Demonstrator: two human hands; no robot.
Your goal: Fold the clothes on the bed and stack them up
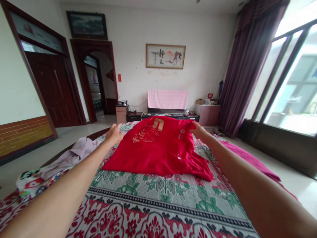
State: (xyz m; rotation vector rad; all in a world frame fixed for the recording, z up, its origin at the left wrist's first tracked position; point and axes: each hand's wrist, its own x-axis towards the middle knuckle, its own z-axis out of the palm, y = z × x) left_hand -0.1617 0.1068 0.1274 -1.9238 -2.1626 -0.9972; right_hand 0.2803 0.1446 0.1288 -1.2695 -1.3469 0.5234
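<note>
A red garment [158,148] with pale printed writing and a circular design lies spread over a patterned cloth [163,188]. My right hand [198,130] is closed on the garment's far right edge, with its fingertips partly hidden by the red fabric. At the garment's far left side is my left hand [114,134], its fingers bent and slightly apart, with no fabric visible between them. The near hem lies loosely, with folds toward its right corner.
Crumpled pale clothing [83,150] lies on the left, beside a colourful printed cloth [32,181]. A bright pink cloth [250,158] is at the right edge. Beyond stands a low dark cabinet [133,117] against the wall, near a pink-covered television [167,99].
</note>
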